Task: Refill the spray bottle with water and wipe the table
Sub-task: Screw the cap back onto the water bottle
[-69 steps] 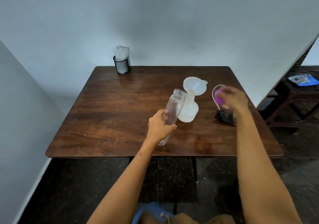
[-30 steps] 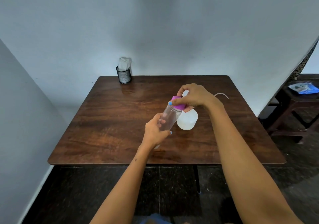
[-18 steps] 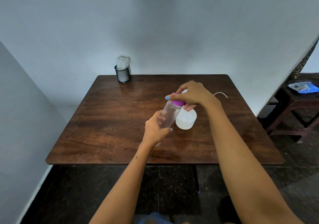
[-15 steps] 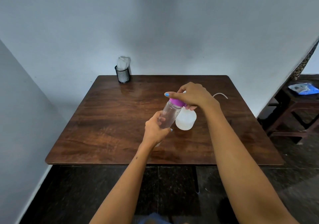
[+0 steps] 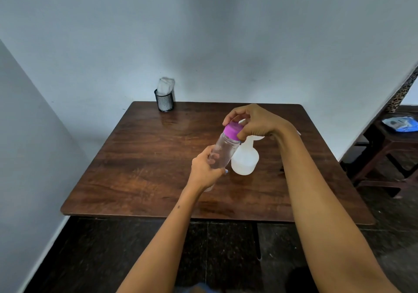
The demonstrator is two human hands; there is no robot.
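Note:
My left hand (image 5: 204,170) grips a clear plastic water bottle (image 5: 224,151) around its lower half, tilted up and to the right above the wooden table (image 5: 147,161). My right hand (image 5: 251,121) pinches the bottle's purple cap (image 5: 233,130) with curled fingers, and the cap sits on the bottle's mouth. Just behind and right of the clear bottle stands the white spray bottle body (image 5: 245,161) on the table. Its neck, and the funnel that sat there earlier, are mostly hidden by my right hand.
A black mesh cup (image 5: 164,101) holding a white cloth (image 5: 165,85) stands at the table's far left edge by the wall. A dark side table (image 5: 389,143) with a blue packet (image 5: 399,123) is at the right. Walls close in behind and on the left.
My right hand brought the purple cap from the table's right side to the clear bottle's mouth. Over the last second its fingers have shifted around the cap. The left hand stays put.

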